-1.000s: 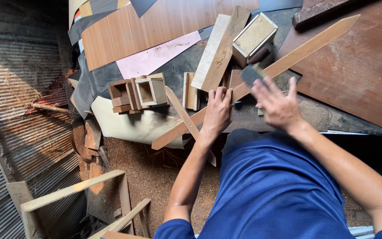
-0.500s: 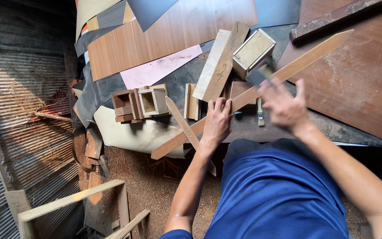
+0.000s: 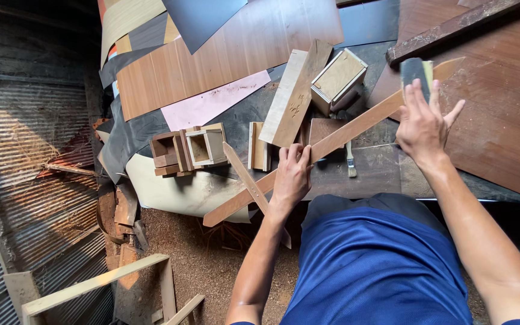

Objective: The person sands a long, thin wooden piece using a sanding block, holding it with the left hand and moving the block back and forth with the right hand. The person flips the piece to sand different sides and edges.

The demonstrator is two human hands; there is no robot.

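Observation:
My left hand (image 3: 291, 176) grips a long thin wooden slat (image 3: 356, 125) near its middle, holding it slanted from lower left to upper right above the work surface. My right hand (image 3: 424, 123) presses a dark sanding block with a yellow-green side (image 3: 415, 71) flat onto the slat near its upper right end. A second short slat (image 3: 243, 171) crosses under the long one by my left hand. I wear blue clothing (image 3: 380, 265).
Small open wooden boxes (image 3: 189, 149) lie left of my left hand. A thick plank (image 3: 295, 96), a square box (image 3: 339, 77) and a small brush (image 3: 350, 160) lie behind the slat. Veneer sheets (image 3: 224, 48) cover the back; corrugated metal (image 3: 25, 150) is at left.
My right hand has slid the sanding block along the slat toward its upper right end. My left hand has kept its hold near the middle.

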